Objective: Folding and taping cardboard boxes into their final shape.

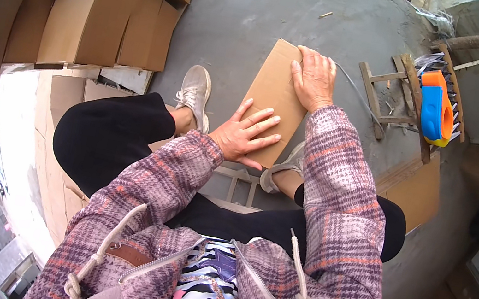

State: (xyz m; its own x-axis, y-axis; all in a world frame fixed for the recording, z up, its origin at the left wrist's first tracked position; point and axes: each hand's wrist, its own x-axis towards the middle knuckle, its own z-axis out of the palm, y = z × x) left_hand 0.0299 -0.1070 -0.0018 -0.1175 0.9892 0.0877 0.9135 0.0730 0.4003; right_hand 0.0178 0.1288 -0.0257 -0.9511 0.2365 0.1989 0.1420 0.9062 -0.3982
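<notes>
A long, narrow brown cardboard box lies between my feet, tilted a little to the right at its far end. My left hand rests flat on the near part of its top, fingers spread. At the far right edge of the box is my right hand, its fingers stretched out and its thumb on the cardboard. Both hands press on the box from above, and neither wraps round it. The underside of the box is hidden.
Large brown cardboard boxes stand stacked at the left. On the right, a wooden frame bears a blue and orange tape dispenser. A flattened cardboard piece lies by my right knee. Grey concrete floor stretches ahead.
</notes>
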